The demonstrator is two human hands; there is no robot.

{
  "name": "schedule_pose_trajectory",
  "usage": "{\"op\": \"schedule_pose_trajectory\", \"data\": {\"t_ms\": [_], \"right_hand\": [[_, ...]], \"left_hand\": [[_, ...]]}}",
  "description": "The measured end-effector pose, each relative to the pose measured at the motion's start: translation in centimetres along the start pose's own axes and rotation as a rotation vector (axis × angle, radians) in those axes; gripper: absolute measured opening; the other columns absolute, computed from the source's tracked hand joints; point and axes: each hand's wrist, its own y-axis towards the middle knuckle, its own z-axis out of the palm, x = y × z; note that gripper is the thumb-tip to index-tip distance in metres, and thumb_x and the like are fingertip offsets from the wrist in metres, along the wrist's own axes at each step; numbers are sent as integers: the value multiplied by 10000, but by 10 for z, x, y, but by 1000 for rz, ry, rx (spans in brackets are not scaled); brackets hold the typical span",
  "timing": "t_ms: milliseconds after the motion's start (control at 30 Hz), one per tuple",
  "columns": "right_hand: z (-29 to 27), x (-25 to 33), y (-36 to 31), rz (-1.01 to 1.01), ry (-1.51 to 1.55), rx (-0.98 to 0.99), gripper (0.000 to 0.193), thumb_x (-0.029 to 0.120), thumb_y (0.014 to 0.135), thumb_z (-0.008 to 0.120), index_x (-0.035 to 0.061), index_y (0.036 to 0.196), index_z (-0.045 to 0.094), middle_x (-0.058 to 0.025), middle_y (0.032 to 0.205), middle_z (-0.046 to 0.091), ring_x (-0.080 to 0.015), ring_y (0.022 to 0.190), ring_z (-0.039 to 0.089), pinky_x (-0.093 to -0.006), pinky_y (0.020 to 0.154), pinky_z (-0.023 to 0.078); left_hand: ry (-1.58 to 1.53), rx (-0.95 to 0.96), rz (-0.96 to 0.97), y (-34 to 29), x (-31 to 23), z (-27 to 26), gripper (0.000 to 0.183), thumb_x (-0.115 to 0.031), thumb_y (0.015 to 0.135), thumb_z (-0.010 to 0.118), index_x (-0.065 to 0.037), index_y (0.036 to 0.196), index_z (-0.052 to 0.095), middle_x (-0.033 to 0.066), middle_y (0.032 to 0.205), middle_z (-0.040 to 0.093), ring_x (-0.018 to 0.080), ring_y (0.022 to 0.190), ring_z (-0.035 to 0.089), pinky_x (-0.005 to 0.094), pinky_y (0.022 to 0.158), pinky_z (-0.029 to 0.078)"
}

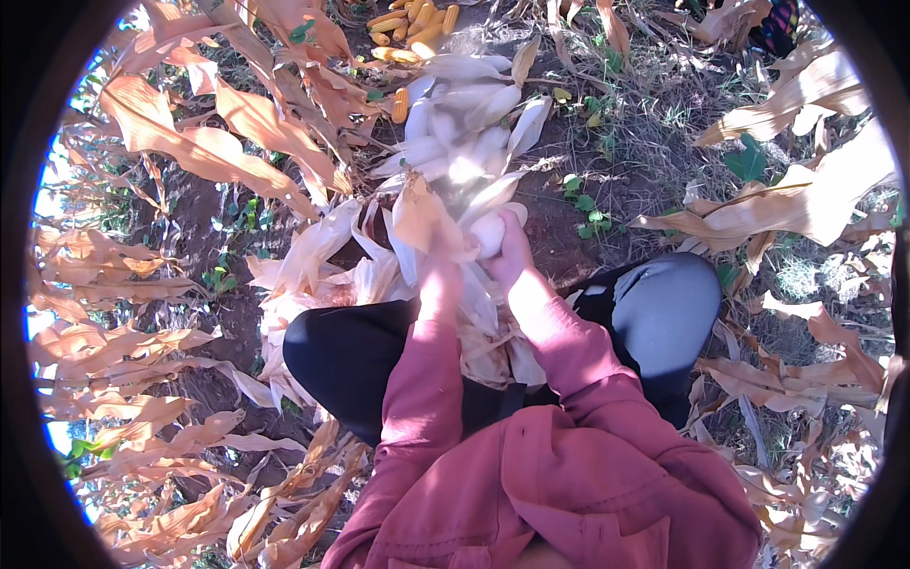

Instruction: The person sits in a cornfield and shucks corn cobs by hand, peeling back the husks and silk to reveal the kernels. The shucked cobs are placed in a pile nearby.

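Note:
In front of my lap, my right hand [513, 254] is wrapped round an ear of corn [488, 233] that looks pale and husk-covered. Beside it, my left hand [442, 267] grips a dry, papery corn husk [419, 216], which stands up from the fingers. That hand is partly smeared by motion, and the husk hides some of its fingers. Just beyond both hands lies a heap of pale ears in their husks [474, 104]. Loose stripped husks [327, 251] are strewn to the left of my hands and between my legs.
Several bare yellow cobs [417, 24] lie at the far end, with one single cob [400, 104] nearer. Dry corn stalks and leaves [209, 123] crowd the left, and more dry leaves [806, 199] hang at the right. My bent knees [668, 308] flank the husks.

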Motion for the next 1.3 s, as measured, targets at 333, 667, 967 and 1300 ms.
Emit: {"op": "schedule_pose_trajectory", "data": {"t_ms": [333, 667, 967, 1300], "right_hand": [[3, 11, 5, 138, -90, 348, 291, 266, 823, 565, 30, 990, 526, -105, 825, 589, -215, 720, 594, -333, 663, 504], [-10, 68, -3, -114, -480, 309, 310, 253, 783, 616, -2, 942, 541, -97, 727, 594, -181, 558, 600, -288, 485, 512], [16, 48, -33, 71, -417, 498, 354, 269, 802, 603, -6, 1003, 507, -130, 764, 601, -219, 590, 617, -304, 513, 526], [40, 5, -53, 27, -1047, 671, 576, 389, 889, 518, -22, 1276, 404, -102, 1040, 570, -128, 898, 546, -250, 780, 453]], "left_hand": [[-338, -79, -103, -19, -30, 54, 178, -140, 859, 427, -97, 688, 409, -44, 531, 265, 79, 438, 240, 250, 494, 288], [1, -191, -144, -31, -106, 54, 181, -141, 859, 465, -73, 692, 446, -45, 529, 261, 71, 435, 237, 241, 437, 222], [59, -620, -58, -8, -83, -10, 778, -458, 836, 569, -19, 1382, 231, 255, 1398, 238, 380, 1292, 274, 433, 1055, 226], [24, -357, -62, 3, -47, 21, 421, -365, 924, 449, 2, 1116, 521, 120, 1024, 572, 211, 903, 562, 329, 774, 470]]}}
